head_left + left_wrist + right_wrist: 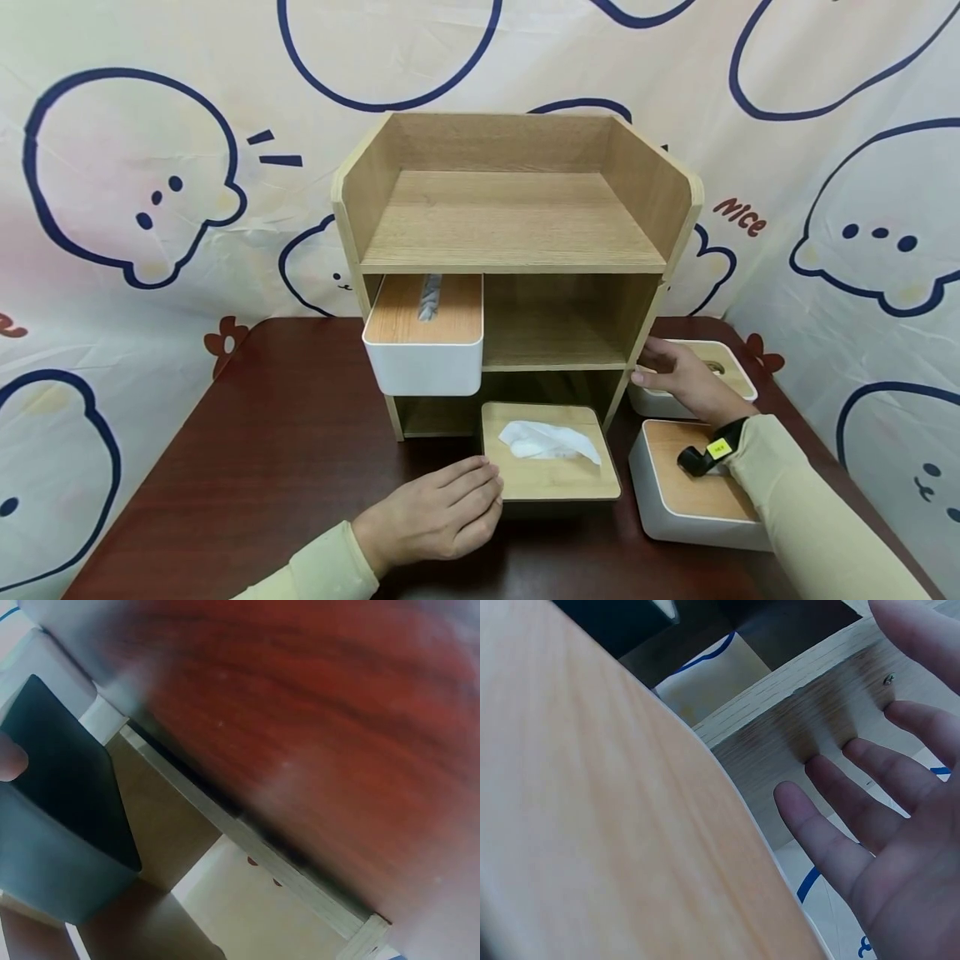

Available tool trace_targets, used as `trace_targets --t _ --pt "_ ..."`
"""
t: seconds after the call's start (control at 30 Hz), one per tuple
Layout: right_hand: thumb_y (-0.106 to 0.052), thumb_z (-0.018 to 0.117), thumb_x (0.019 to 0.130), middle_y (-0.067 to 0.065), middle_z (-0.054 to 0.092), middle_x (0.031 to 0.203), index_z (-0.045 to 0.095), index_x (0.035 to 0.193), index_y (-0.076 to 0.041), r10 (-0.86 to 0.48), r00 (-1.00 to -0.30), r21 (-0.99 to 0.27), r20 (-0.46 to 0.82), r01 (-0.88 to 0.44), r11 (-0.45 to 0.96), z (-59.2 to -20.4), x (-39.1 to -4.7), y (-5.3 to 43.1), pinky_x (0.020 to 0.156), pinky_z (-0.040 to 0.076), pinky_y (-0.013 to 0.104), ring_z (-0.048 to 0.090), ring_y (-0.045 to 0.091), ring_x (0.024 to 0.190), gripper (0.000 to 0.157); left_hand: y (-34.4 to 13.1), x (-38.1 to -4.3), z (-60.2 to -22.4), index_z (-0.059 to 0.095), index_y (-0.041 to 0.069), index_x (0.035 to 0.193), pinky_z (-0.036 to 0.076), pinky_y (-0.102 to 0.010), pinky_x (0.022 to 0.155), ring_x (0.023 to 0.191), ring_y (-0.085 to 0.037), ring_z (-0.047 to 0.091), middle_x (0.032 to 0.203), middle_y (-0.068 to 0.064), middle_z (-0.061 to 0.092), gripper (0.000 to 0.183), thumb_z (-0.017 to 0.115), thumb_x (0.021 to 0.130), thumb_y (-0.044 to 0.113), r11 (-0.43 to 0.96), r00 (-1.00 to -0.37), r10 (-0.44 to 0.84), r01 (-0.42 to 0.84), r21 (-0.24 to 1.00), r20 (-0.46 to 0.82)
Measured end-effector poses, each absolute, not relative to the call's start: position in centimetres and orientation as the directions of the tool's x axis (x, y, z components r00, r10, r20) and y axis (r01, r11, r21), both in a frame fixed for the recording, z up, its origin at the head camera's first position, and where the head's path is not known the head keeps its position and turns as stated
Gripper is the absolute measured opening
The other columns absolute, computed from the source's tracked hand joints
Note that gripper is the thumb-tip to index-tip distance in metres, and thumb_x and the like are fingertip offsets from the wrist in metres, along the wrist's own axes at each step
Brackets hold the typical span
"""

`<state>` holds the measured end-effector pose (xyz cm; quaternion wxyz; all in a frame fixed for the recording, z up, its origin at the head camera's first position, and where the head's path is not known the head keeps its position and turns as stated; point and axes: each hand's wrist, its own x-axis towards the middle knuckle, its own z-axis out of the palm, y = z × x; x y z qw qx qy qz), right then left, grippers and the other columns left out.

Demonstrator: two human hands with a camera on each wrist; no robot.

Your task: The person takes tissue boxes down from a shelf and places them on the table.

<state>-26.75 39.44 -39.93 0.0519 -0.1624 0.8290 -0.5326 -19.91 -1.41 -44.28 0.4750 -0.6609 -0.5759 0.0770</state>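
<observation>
A wooden desktop shelf (525, 221) stands on the table, seen in the head view. At its lower right compartment, a dark tissue box (551, 417) with a wood-look lid and a tuft of tissue sticks out toward the front. My left hand (442, 510) lies against this box's front left side, fingers together and nearly straight. In the left wrist view the dark box (56, 772) shows one fingertip on it. My right hand (686, 383) reaches to the shelf's right side panel. Its spread fingertips touch that panel (780, 742) in the right wrist view.
A white tissue box (427, 367) with a wooden lid juts from the middle left compartment. Right of the shelf sit another white box (667, 521), under my right wrist, and a smaller white box (738, 375) behind it. A patterned cloth (142, 333) hangs behind the dark red table (300, 433).
</observation>
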Motion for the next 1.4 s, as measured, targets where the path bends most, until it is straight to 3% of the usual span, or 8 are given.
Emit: trace_targets --t 0.1,0.27,0.53,0.63,1.2,1.4 --pt "-0.020 0.068 0.094 0.019 0.038 0.149 0.028 0.153 -0.007 -0.327 -0.941 -0.900 0.090 -0.218 0.378 -39.95 -26.83 39.46 0.099 0.035 0.057 0.032 0.042 0.137 0.073 -1.42 -19.91 -44.36 0.061 0.002 0.105 0.044 -0.047 0.099 0.105 -0.032 0.063 0.107 -0.016 0.065 0.019 0.044 0.096 0.001 0.114 0.320 0.837 0.691 -0.714 0.444" --pt "-0.020 0.068 0.094 0.019 0.038 0.149 0.028 0.153 -0.006 -0.333 -0.938 -0.900 0.097 -0.225 0.373 -40.00 -26.89 39.53 0.100 0.035 0.056 0.032 0.042 0.137 0.073 -1.41 -19.97 -44.44 0.061 0.002 0.105 0.043 -0.047 0.099 0.105 -0.032 0.063 0.107 -0.016 0.065 0.020 0.044 0.096 0.000 0.115 0.309 0.843 0.694 -0.710 0.439" --pt "-0.016 0.066 0.094 0.021 0.039 0.148 0.028 0.152 -0.003 -0.354 -0.929 -0.909 0.105 -0.233 0.344 -39.74 -26.81 39.48 0.093 0.045 0.030 0.033 0.042 0.135 0.071 -1.38 -20.05 -44.45 0.061 0.003 0.105 0.043 -0.047 0.100 0.106 -0.031 0.062 0.107 -0.015 0.065 0.021 0.042 0.097 0.001 0.103 0.292 0.859 0.706 -0.701 0.420" --pt "-0.016 0.066 0.094 0.022 0.039 0.147 0.029 0.152 -0.003 -0.355 -0.929 -0.912 0.107 -0.233 0.336 -39.65 -26.82 39.46 0.091 0.046 0.026 0.033 0.042 0.135 0.070 -1.37 -20.04 -44.43 0.061 0.003 0.106 0.042 -0.047 0.100 0.106 -0.031 0.062 0.107 -0.015 0.064 0.021 0.042 0.097 0.001 0.102 0.283 0.865 0.709 -0.697 0.415" --pt "-0.016 0.067 0.094 0.021 0.038 0.148 0.028 0.153 -0.003 -0.356 -0.930 -0.915 0.093 -0.221 0.338 -39.96 -26.88 39.42 0.091 0.046 0.027 0.032 0.042 0.136 0.071 -1.21 -20.15 -45.19 0.061 0.005 0.102 0.047 -0.043 0.096 0.101 -0.028 0.063 0.103 -0.012 0.064 0.022 0.039 0.097 0.001 0.082 0.301 0.864 0.706 -0.703 0.404" --pt "-0.017 0.066 0.095 0.020 0.039 0.148 0.028 0.153 -0.005 -0.351 -0.932 -0.913 0.089 -0.217 0.345 -39.77 -26.78 39.44 0.092 0.045 0.031 0.033 0.042 0.136 0.071 -1.27 -19.98 -45.09 0.061 0.006 0.103 0.045 -0.043 0.098 0.103 -0.028 0.062 0.105 -0.012 0.064 0.022 0.040 0.097 0.004 0.084 0.277 0.879 0.712 -0.698 0.389"
